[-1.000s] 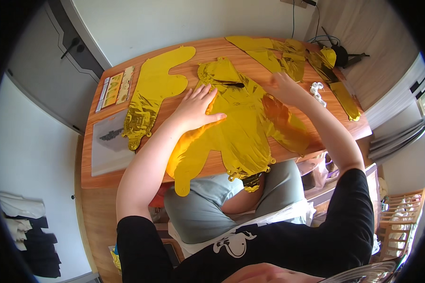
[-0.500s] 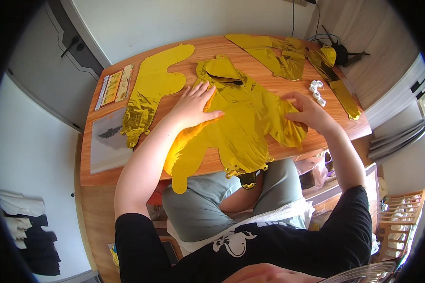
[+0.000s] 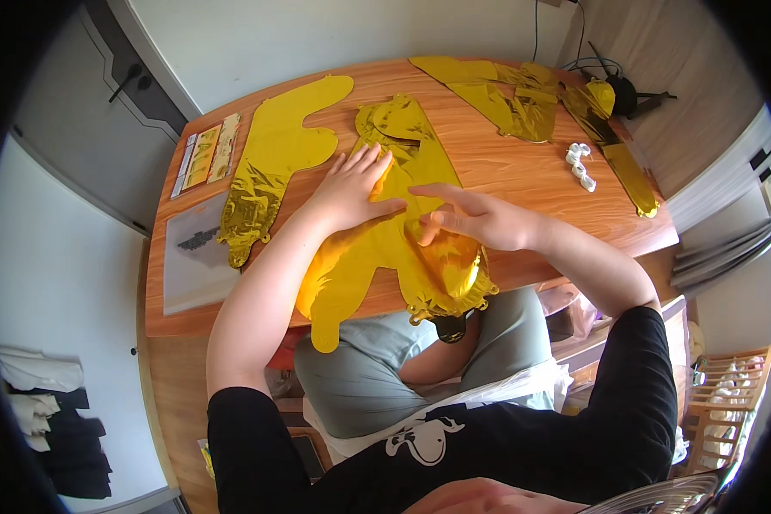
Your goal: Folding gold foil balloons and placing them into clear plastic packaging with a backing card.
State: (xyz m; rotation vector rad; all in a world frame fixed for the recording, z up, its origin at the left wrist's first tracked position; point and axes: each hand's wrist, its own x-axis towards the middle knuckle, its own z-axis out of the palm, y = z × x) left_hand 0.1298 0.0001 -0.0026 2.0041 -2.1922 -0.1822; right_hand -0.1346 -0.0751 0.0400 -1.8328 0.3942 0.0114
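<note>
A crinkled gold foil balloon (image 3: pixel 364 278), flat and uninflated, lies in front of me, its lower end overhanging the table's near edge. My left hand (image 3: pixel 351 190) presses flat on its left side, fingers spread. Over its right side is my right hand (image 3: pixel 475 218), fingers apart and the index stretched out leftward. Beneath the right fingers, the balloon's right part is folded inward over its middle. Whether those fingers still pinch the foil is hard to see, but they look loose.
Another gold foil balloon (image 3: pixel 283 137) lies at the left, beside printed cards (image 3: pixel 206 158) and a clear plastic sheet (image 3: pixel 197 257). More gold foil pieces (image 3: pixel 522 98) spread across the back right of the wooden table (image 3: pixel 540 184). Small white ribbon rolls (image 3: pixel 580 167) sit at the right.
My right hand has moved left, and the balloon's right part, spread outward before, is now folded over the middle. My left hand has stayed in place.
</note>
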